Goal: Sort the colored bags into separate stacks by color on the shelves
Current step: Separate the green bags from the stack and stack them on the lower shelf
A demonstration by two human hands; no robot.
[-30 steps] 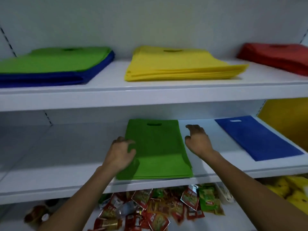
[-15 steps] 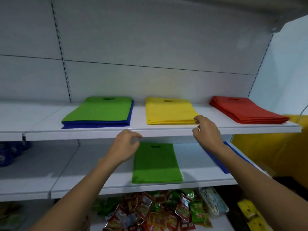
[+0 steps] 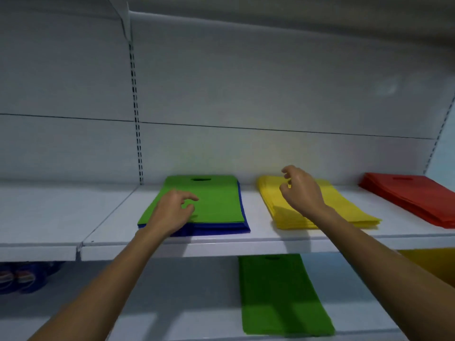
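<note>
A: What sits on the upper shelf (image 3: 61,212), left to right?
B: The green bags (image 3: 209,200) lie on top of the blue bags (image 3: 216,229), one pile. The yellow stack (image 3: 344,207) is beside it, apart. The red stack (image 3: 413,198) is far right.
A: And the left hand (image 3: 172,212)?
B: Palm down over the pile's near left corner, fingers loosely bent, thumb and forefinger parted, gripping nothing. Contact with the top bag: cannot tell.
A: And the right hand (image 3: 301,190)?
B: In the air above the yellow stack, fingers loosely curled, holding nothing.
A: Anything on the lower shelf (image 3: 172,303)?
B: One green stack (image 3: 280,296), flat. Blurred packages (image 3: 22,279) at far left.
</note>
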